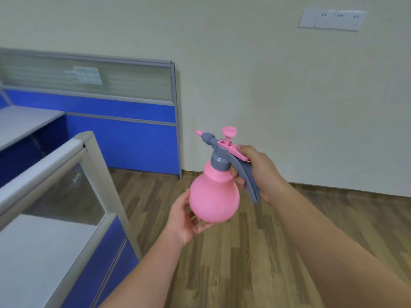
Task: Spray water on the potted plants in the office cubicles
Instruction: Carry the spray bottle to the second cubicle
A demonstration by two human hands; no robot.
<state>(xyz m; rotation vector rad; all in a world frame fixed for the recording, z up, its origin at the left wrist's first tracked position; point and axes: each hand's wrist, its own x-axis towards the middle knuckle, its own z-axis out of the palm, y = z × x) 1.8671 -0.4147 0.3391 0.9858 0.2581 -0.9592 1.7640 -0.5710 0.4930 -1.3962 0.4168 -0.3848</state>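
A pink spray bottle [214, 196] with a grey head, grey handle and pink pump knob is held in mid-air over the wooden floor. Its nozzle points up and to the left. My right hand [259, 172] is wrapped around the grey handle, thumb resting on the pink trigger lever. My left hand [185, 215] cups the bottle's round base from below and the left. No potted plant is in view.
Blue and grey cubicle partitions [124, 121] with frosted glass tops stand at the left, with grey desk surfaces [33, 247] inside them. A pale wall [278, 85] with a row of sockets [332, 18] is ahead. Wooden floor [233, 263] lies below my arms.
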